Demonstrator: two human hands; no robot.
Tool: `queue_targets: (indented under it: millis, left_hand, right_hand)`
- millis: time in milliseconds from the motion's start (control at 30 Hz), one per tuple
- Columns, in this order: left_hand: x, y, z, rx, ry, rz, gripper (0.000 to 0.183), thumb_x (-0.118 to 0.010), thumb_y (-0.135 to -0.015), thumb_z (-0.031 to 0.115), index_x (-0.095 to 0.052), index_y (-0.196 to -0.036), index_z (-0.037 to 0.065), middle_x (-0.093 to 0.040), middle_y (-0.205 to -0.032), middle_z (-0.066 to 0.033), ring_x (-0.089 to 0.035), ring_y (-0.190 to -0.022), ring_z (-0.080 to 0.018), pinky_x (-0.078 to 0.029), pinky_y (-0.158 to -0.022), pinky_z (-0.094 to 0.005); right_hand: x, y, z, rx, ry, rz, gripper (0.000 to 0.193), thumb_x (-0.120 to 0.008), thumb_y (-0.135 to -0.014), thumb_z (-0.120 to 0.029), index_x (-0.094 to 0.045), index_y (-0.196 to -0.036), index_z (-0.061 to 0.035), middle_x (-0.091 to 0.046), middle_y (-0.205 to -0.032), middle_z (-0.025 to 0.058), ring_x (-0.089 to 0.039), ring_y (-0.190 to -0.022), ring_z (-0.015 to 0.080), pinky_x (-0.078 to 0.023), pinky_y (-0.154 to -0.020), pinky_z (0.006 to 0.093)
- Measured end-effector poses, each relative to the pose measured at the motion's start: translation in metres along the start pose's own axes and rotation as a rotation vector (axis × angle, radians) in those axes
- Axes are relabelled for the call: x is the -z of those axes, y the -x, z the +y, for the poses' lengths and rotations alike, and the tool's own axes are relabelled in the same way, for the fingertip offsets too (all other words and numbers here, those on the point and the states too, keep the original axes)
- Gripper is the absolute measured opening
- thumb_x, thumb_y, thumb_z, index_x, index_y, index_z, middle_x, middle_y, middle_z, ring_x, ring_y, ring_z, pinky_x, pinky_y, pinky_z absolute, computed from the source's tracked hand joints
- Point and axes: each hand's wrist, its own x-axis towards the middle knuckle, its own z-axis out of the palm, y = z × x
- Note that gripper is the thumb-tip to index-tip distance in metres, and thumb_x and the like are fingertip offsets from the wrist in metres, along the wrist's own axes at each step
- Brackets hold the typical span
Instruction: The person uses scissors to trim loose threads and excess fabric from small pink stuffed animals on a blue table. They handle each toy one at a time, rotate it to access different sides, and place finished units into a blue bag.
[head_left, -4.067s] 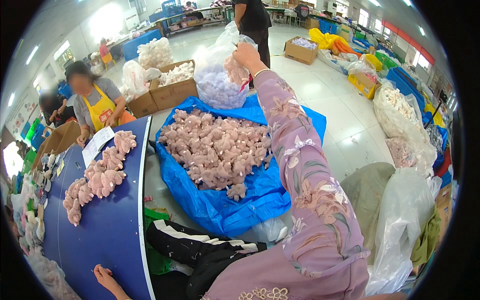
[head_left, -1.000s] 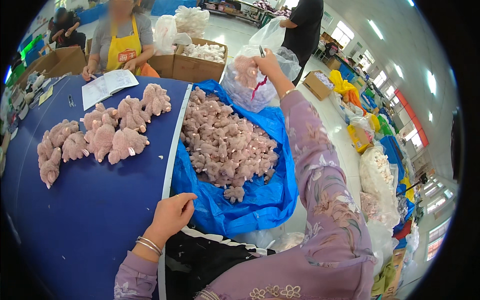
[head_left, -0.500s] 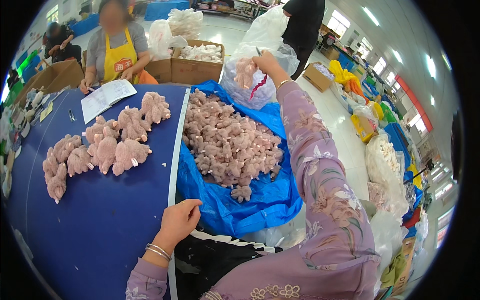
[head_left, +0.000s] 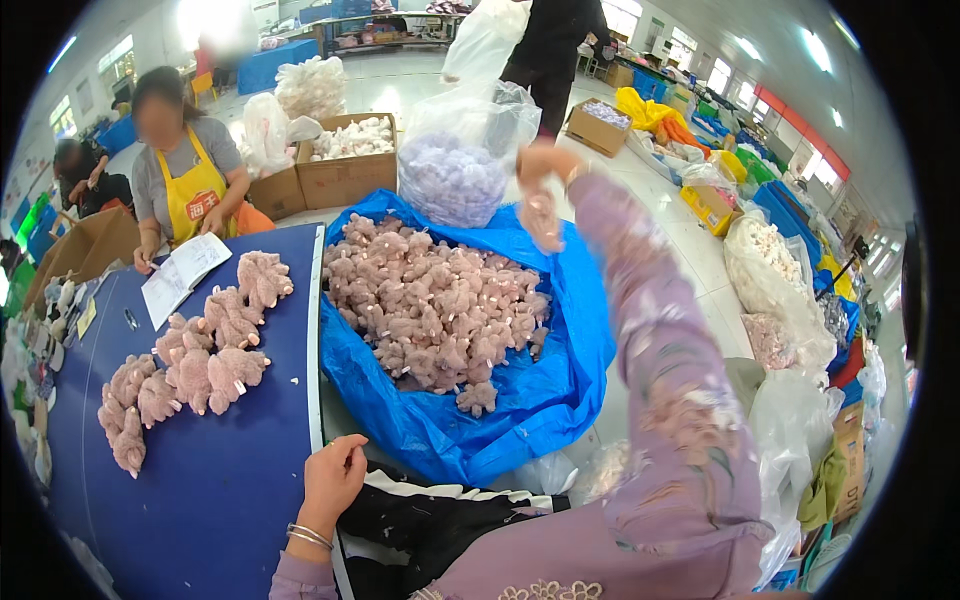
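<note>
Beyond the blue sheet, my right hand (head_left: 545, 163) is raised and smeared by motion. A small pinkish shape (head_left: 541, 218) hangs below it, too blurred to name. My left hand (head_left: 335, 478) rests at the table's right edge, fingers curled in, nothing visible in them. Between the hands, a big heap of pinkish-grey plush pieces (head_left: 440, 300) with small white tags lies on the blue plastic sheet (head_left: 565, 340). More plush pieces (head_left: 190, 365) of the same kind lie in a loose group on the blue tabletop (head_left: 200, 510).
A clear bag of pale lilac pieces (head_left: 453, 175) stands behind the heap. Across the table, a person in a yellow apron (head_left: 190, 195) is at an open notebook (head_left: 185, 280). A cardboard box (head_left: 345, 180) holds white pieces. Bags (head_left: 775, 265) line the right side.
My right hand has come back from the clear bag and now hangs above the sheet's far right side. The red strip beside it no longer shows clearly. My left hand stays at the table edge.
</note>
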Motion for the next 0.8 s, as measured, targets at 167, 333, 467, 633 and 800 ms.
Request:
queue_targets:
  millis: [167, 333, 467, 633, 800]
  left_hand:
    - [-0.01, -0.003, -0.004, 0.014, 0.044, -0.008, 0.011, -0.06, -0.084, 0.003, -0.066, -0.093, 0.004, -0.063, -0.069, -0.0124, -0.06, -0.055, -0.0231, -0.048, -0.054, -0.0307]
    - [-0.004, 0.002, 0.003, 0.062, 0.03, 0.015, 0.01, -0.059, -0.084, 0.002, -0.065, -0.093, 0.002, -0.061, -0.068, -0.0118, -0.06, -0.055, -0.0214, -0.047, -0.054, -0.0293]
    - [0.001, 0.007, 0.008, 0.075, -0.021, 0.038, 0.01, -0.059, -0.085, 0.002, -0.065, -0.093, 0.001, -0.061, -0.068, -0.0122, -0.06, -0.056, -0.021, -0.047, -0.054, -0.0288]
    - [-0.013, -0.013, 0.0, 0.011, 0.067, -0.016, 0.01, -0.058, -0.086, 0.001, -0.065, -0.093, 0.0, -0.062, -0.068, -0.0122, -0.06, -0.056, -0.0182, -0.047, -0.054, -0.0276]
    - [-0.005, 0.003, 0.009, 0.081, 0.043, 0.072, 0.01, -0.057, -0.085, -0.001, -0.064, -0.092, -0.002, -0.058, -0.064, -0.0067, -0.053, -0.054, -0.0096, -0.042, -0.051, -0.0249]
  right_hand:
    - [0.014, -0.004, 0.076, -0.374, 0.073, 0.481, 0.042, -0.046, -0.092, -0.037, -0.068, -0.086, -0.0014, -0.067, -0.094, 0.0181, -0.066, -0.085, 0.0325, -0.051, -0.077, 0.0464]
    - [0.215, 0.071, 0.076, -0.404, 0.157, 1.309, 0.035, -0.048, -0.09, -0.03, -0.063, -0.088, 0.0013, -0.063, -0.072, 0.0223, -0.065, -0.067, 0.0383, -0.05, -0.057, 0.0481]
    - [0.124, 0.027, 0.069, -0.177, 0.012, 0.8, 0.026, -0.056, -0.083, -0.024, -0.066, -0.086, -0.0005, -0.065, -0.08, 0.0204, -0.065, -0.073, 0.0337, -0.05, -0.061, 0.0432]
    - [-0.08, 0.009, 0.136, 0.072, 0.026, 0.058, 0.028, -0.065, -0.074, -0.032, -0.071, -0.083, -0.0065, -0.069, -0.093, 0.0159, -0.064, -0.086, 0.0337, -0.051, -0.077, 0.0436]
    - [0.09, 0.006, 0.13, -0.209, 0.056, 1.219, 0.026, -0.058, -0.084, -0.031, -0.064, -0.088, -0.0061, -0.065, -0.076, 0.0152, -0.062, -0.066, 0.0311, -0.049, -0.056, 0.0438]
